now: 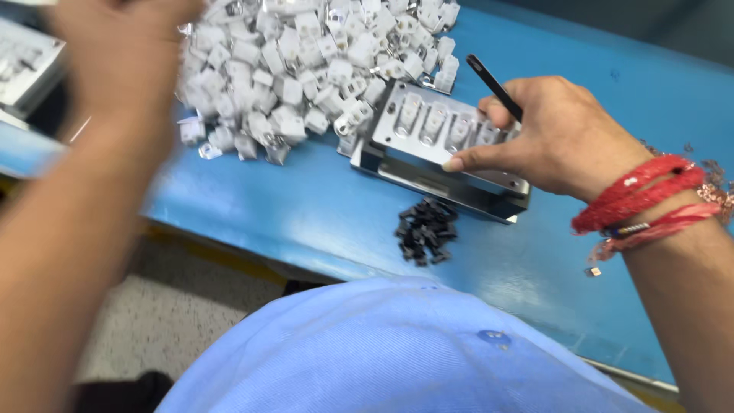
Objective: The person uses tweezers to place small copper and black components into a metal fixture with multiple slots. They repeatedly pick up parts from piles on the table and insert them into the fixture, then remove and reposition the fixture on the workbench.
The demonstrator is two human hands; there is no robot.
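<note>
While the head camera looks down on the blue table (306,214), the right hand (547,134) rests on a grey metal block (436,141) with a row of moulded pockets. Its fingers are closed around a thin black tool (493,84), and the index finger lies stretched along the top of the block. The left hand (122,53) is blurred above the edge of a big heap of small white plastic parts (306,61); I cannot tell if it is open or closed. A small pile of tiny black pieces (424,231) lies on the table just before the block.
</note>
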